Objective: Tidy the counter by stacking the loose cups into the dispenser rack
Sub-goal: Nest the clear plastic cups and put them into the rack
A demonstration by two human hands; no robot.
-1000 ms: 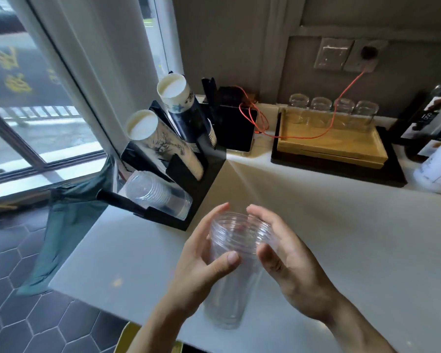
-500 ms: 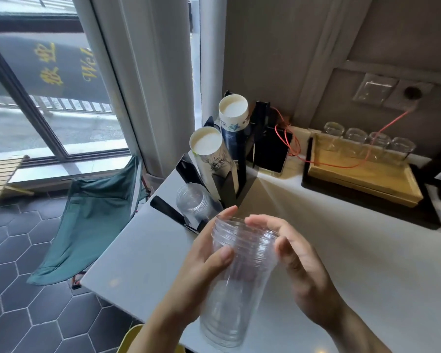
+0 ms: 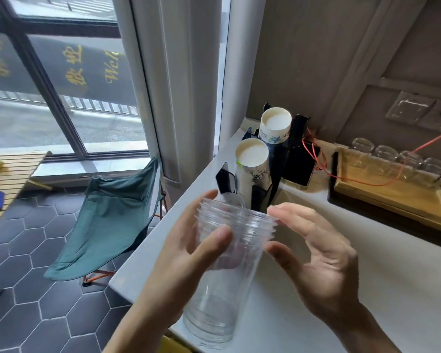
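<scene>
the cups (image 3: 222, 271), a clear nested stack, stand upright over the counter (image 3: 367, 289) edge at 6 o'clock, rims up. the left hand (image 3: 189, 253) has its grip clamped on the stack, thumb across the near side, fingers behind. the right hand (image 3: 321, 256) sits at the stack's 3 o'clock, fingers loosely spread, tips at the rims. at 12 o'clock beyond the stack stands the rack (image 3: 273, 174) with paper cups (image 3: 252, 159). a tray (image 3: 392, 197) of glasses lies at 2 o'clock.

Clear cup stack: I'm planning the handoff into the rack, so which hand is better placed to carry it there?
Left, probably: the left hand grips the clear cup stack and is nearer the dispenser rack.
</scene>
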